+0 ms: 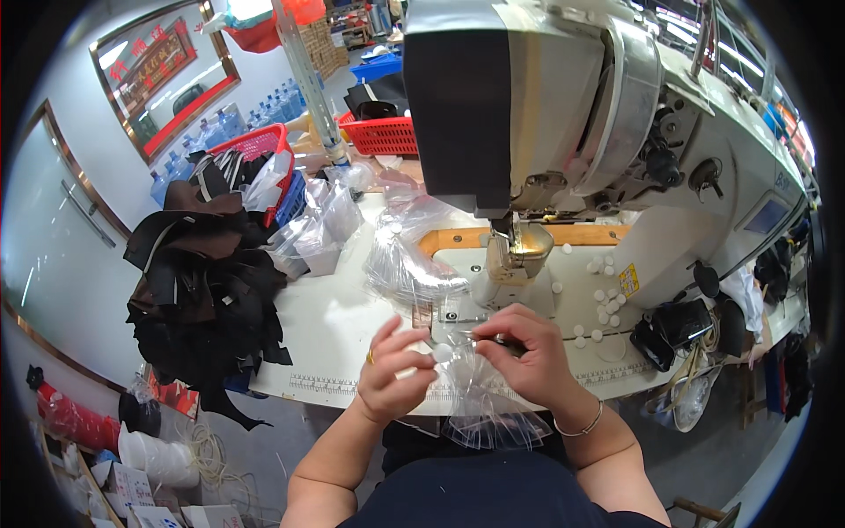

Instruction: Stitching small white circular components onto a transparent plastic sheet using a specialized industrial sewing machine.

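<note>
In front of the sewing machine [515, 255], both my hands meet over strips of clear plastic film [488, 396] that fan down past the table edge to my lap. My left hand [393, 370], a ring on one finger, has its fingers curled, with a small white disc [442, 353] at the tips. My right hand [528, 352] is closed in a pinch close to the disc. A small metal tool [512, 345] with a dark part shows in its grip; its exact kind is partly hidden by the fingers. The machine's needle area stands just beyond my hands.
Several loose white discs [607, 304] lie right of the machine post. More clear plastic film [409, 264] is heaped left of it. Dark fabric scraps [207, 299] hang over the table's left side. A black pouch-like item [673, 333] sits at the right edge. Red baskets [380, 136] stand behind.
</note>
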Tool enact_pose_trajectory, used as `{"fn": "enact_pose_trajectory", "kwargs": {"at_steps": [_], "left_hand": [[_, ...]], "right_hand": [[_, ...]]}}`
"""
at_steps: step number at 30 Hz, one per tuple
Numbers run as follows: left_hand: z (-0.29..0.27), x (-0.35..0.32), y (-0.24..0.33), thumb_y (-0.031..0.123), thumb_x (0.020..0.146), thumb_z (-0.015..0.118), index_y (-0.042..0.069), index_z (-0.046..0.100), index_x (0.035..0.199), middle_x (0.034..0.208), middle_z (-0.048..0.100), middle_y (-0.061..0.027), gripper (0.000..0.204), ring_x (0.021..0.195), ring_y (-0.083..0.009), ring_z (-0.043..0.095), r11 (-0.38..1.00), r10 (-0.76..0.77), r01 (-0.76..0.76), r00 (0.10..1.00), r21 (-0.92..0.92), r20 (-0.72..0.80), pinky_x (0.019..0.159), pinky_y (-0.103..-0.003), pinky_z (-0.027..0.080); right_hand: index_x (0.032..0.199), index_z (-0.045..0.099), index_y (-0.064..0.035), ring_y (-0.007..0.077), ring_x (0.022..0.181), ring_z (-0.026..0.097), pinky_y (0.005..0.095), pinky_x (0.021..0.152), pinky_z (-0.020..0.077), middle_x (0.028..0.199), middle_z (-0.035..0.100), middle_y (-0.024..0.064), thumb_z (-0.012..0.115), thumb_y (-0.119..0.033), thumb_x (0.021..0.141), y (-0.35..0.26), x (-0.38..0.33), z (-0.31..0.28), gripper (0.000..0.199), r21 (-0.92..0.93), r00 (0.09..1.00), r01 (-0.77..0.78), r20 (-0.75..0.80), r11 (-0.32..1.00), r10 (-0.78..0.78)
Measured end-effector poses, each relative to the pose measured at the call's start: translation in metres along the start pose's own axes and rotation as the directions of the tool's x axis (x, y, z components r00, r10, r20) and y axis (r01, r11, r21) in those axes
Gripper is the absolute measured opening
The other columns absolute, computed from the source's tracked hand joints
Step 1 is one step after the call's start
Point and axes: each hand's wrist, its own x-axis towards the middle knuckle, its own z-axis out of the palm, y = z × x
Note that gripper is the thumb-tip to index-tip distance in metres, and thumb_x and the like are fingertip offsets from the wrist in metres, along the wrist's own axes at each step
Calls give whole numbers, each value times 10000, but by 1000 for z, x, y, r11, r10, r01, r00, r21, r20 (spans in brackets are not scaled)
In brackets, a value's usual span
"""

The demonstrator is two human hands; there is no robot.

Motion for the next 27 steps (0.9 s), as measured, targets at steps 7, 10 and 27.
{"fn": "enact_pose_trajectory", "kwargs": {"at_steps": [7,10,27], "left_hand": [[-21,62,-98,29,811,570,-36,443,1131,995,530,-96,350,854,-150,551,507,-809,702,587,-500,3,774,-288,480],[6,52,-178,53,775,620,-42,457,1156,914,596,-75,426,761,-154,584,255,-874,815,424,-520,237,677,-268,478],[62,14,-42,44,697,673,51,634,912,1007,579,-108,219,979,-278,531,841,-521,536,764,74,382,838,-351,418]], "right_hand": [[880,598,-31,109,584,528,228,547,435,779,597,51,670,-22,722,58,-59,-32,174,-63,932,-257,-281,964,230],[900,596,-37,43,531,471,197,500,381,631,538,-11,634,-16,749,69,-91,-45,157,-187,899,-363,-330,913,290],[821,626,-35,295,748,609,354,636,470,750,615,151,660,-126,697,120,-57,-110,158,-531,854,-513,-238,674,462]]}}
